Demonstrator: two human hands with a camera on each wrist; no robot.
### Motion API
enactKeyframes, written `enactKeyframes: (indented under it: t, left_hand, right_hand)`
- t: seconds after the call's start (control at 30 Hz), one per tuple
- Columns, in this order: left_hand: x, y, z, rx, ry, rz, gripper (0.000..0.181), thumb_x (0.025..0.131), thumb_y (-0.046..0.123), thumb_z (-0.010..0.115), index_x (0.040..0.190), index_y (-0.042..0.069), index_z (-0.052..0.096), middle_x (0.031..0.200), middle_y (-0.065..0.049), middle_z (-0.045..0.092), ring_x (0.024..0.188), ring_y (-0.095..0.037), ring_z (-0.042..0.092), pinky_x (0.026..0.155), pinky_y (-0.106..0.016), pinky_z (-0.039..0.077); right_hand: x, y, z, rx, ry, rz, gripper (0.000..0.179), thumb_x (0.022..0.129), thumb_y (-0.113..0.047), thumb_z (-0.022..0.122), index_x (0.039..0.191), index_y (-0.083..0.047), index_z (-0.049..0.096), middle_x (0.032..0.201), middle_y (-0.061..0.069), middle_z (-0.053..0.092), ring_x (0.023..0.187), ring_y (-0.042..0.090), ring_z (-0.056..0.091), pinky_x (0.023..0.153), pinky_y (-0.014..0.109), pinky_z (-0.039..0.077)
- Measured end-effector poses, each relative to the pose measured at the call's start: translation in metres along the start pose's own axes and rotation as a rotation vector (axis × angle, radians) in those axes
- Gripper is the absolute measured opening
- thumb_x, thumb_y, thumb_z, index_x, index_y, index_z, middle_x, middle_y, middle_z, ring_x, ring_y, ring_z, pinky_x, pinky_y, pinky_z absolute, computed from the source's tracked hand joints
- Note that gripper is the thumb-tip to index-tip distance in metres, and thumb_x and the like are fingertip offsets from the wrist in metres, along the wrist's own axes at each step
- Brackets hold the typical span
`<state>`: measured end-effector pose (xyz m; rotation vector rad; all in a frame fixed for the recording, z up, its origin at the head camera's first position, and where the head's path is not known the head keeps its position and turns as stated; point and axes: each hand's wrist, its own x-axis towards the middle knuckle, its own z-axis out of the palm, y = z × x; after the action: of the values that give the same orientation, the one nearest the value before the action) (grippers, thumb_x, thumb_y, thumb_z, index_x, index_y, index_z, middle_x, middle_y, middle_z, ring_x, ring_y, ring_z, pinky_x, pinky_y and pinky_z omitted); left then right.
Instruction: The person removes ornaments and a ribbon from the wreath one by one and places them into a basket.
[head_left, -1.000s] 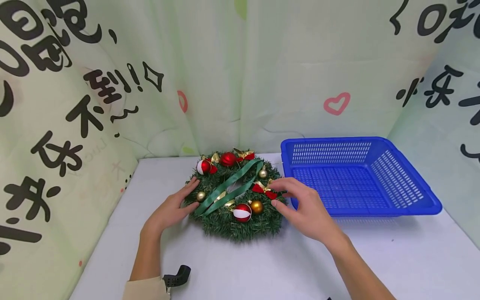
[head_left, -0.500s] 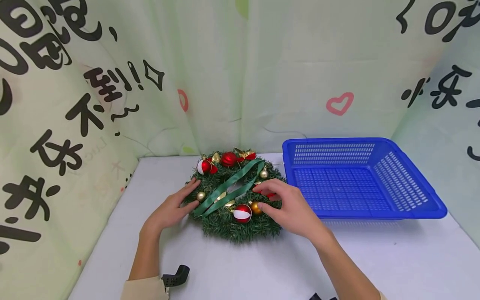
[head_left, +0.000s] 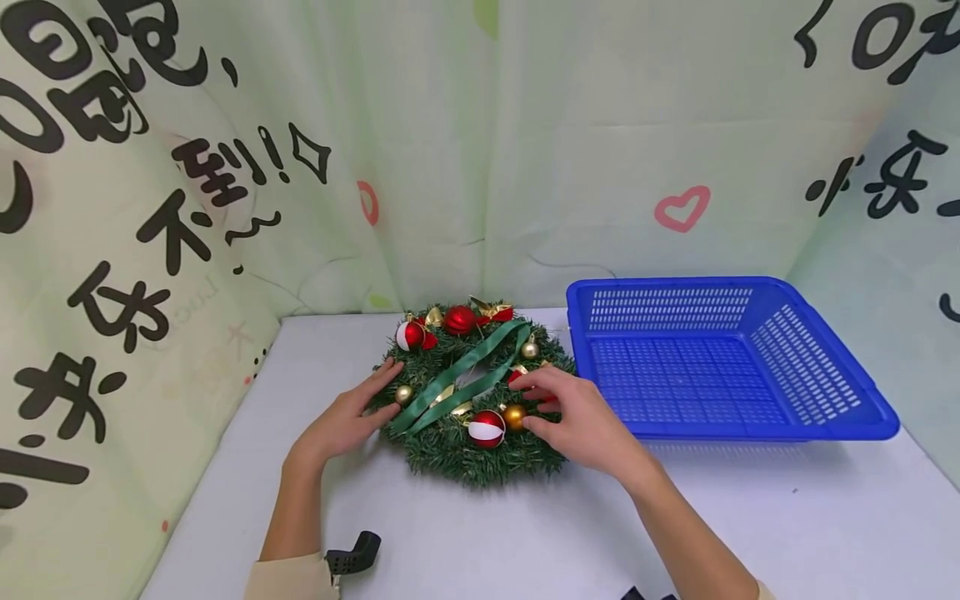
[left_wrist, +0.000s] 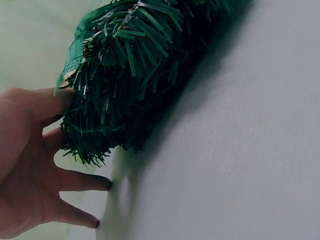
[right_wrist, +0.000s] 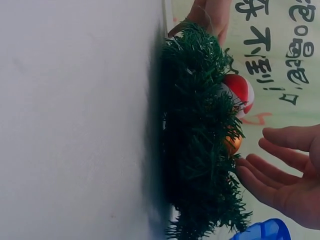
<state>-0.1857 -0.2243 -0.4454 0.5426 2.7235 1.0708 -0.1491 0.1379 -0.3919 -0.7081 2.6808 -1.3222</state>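
Observation:
A green artificial Christmas wreath [head_left: 472, 462] lies flat on the white table, with a green ribbon [head_left: 480, 350] looped across it. It carries red-and-white baubles, a red bauble [head_left: 460, 320], an amber bauble [head_left: 513, 417] and bows. My left hand [head_left: 341, 425] rests at the wreath's left edge, fingers spread; in the left wrist view, its thumb [left_wrist: 55, 102] touches the greenery. Over the right side hovers my right hand [head_left: 588, 421], fingers loosely bent beside the amber bauble, partly covering a red bow [head_left: 517, 375]. The right wrist view shows nothing between those fingers.
Right of the wreath stands a blue plastic basket [head_left: 675, 283], close to its edge. Light curtains [head_left: 562, 167] with black lettering and hearts enclose the table [head_left: 465, 550] at the back and sides. A black curved piece [head_left: 354, 552] sticks out at my left sleeve.
My right hand has shifted left, from the wreath's right edge to above the bow, its thumb now by the amber bauble. The left hand and wreath stay in place.

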Motion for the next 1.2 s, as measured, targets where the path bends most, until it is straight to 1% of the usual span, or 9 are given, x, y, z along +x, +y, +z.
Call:
enactKeyframes:
  t: [0.2,0.37,0.5,0.7,0.93,1.1,1.2]
  left_hand:
    - [0.000,-0.002,0.000,-0.021,-0.003,-0.010,0.067,0.108,0.035,0.058,0.166,0.021,0.029,0.175,-0.005,0.018,0.159,-0.039,0.022,0.124,-0.065,0.026]
    - [0.002,-0.002,0.000,-0.031,-0.005,-0.009,0.067,0.107,0.034,0.059,0.167,0.022,0.029,0.176,-0.004,0.017,0.159,-0.038,0.021,0.124,-0.065,0.025]
    - [0.001,-0.002,-0.001,-0.025,-0.004,0.000,0.067,0.108,0.034,0.058,0.166,0.021,0.029,0.175,-0.005,0.017,0.159,-0.039,0.021,0.124,-0.066,0.025]
    - [-0.001,-0.001,-0.001,-0.024,-0.003,0.014,0.067,0.108,0.034,0.058,0.166,0.018,0.029,0.175,-0.008,0.017,0.158,-0.041,0.021,0.123,-0.067,0.025]
    - [0.000,-0.001,0.000,-0.019,-0.004,0.011,0.067,0.108,0.035,0.057,0.167,0.019,0.028,0.175,-0.008,0.016,0.159,-0.041,0.020,0.123,-0.067,0.024]
    - [0.000,-0.001,0.000,-0.012,-0.004,0.004,0.067,0.108,0.035,0.057,0.167,0.020,0.027,0.175,-0.007,0.016,0.158,-0.041,0.020,0.123,-0.067,0.024]
    - [0.000,-0.002,0.001,-0.012,-0.003,0.002,0.067,0.108,0.035,0.057,0.167,0.020,0.028,0.175,-0.007,0.016,0.159,-0.041,0.020,0.123,-0.067,0.024]
  right_hand:
    - [0.001,0.004,0.004,0.012,-0.019,0.028,0.042,0.092,0.000,0.076,0.132,-0.007,0.067,0.133,0.011,0.067,0.119,0.033,0.069,0.100,0.046,0.058]
    - [0.002,0.006,0.008,0.014,-0.024,0.039,0.040,0.091,0.001,0.076,0.130,-0.006,0.068,0.131,0.010,0.067,0.120,0.032,0.068,0.100,0.046,0.058]
    - [0.002,0.007,0.010,0.004,-0.008,0.042,0.039,0.090,0.003,0.077,0.128,-0.006,0.069,0.130,0.009,0.067,0.120,0.033,0.068,0.099,0.044,0.059]
    - [0.003,0.009,0.013,0.023,0.012,0.049,0.041,0.087,0.006,0.078,0.126,-0.006,0.072,0.132,0.008,0.066,0.121,0.034,0.067,0.096,0.041,0.060]
    - [0.005,0.013,0.014,0.053,0.028,0.057,0.043,0.085,0.009,0.079,0.124,-0.008,0.073,0.131,0.006,0.067,0.119,0.033,0.068,0.093,0.036,0.061]
    - [0.006,0.016,0.015,0.068,0.029,0.052,0.043,0.085,0.010,0.079,0.123,-0.008,0.073,0.129,0.007,0.067,0.118,0.034,0.068,0.091,0.036,0.062]
    - [0.005,0.015,0.015,0.068,0.031,0.057,0.042,0.084,0.009,0.080,0.122,-0.008,0.074,0.126,0.006,0.068,0.115,0.032,0.068,0.091,0.035,0.062]
